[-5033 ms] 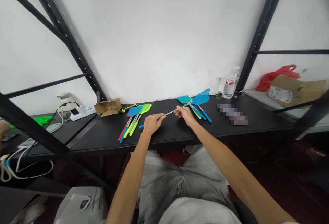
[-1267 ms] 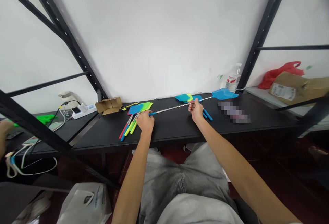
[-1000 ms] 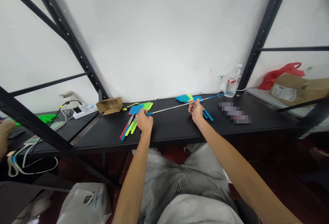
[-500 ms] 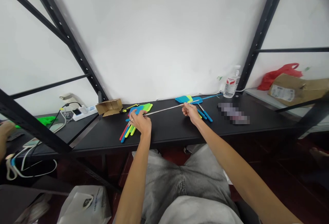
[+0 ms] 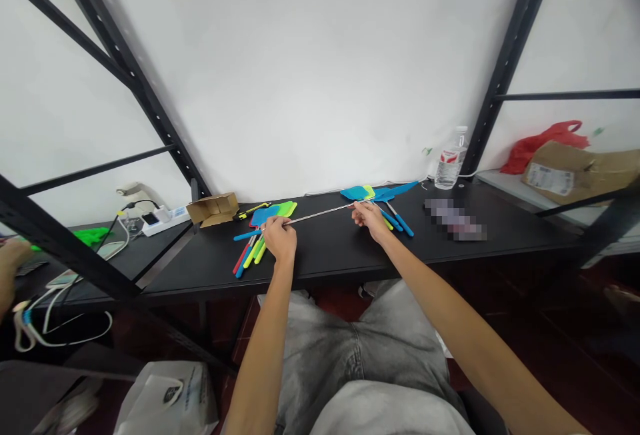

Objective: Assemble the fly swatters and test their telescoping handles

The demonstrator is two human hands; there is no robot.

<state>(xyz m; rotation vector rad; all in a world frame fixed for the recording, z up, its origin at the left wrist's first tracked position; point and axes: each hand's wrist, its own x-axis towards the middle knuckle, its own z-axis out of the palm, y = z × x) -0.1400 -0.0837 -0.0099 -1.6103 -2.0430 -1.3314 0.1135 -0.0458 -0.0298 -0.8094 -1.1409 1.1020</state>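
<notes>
A telescopic fly swatter [image 5: 320,213] with a thin metal rod, a blue handle at the left and a blue paddle at the far right is held nearly level above the black table. My left hand [image 5: 280,238] is closed round it near the handle, which sticks out to the left. Farther along the rod, my right hand [image 5: 369,217] pinches it between thumb and fingers. Several folded swatters [image 5: 287,208] with blue, green, yellow and red parts lie beside and partly behind my left hand. More blue and yellow swatters [image 5: 356,192] lie behind my right hand.
On the black table [image 5: 325,248] are an opened cardboard box [image 5: 213,209], a yellow-black utility knife [image 5: 254,210], a water bottle [image 5: 451,160] and a blurred-out item [image 5: 454,220]. Metal shelf posts stand at both sides. Another person's hand [image 5: 13,258] shows at far left.
My left hand has shifted slightly right and closed round the swatter, and its blue handle now shows. The paddle at the right end has turned to show more of its face.
</notes>
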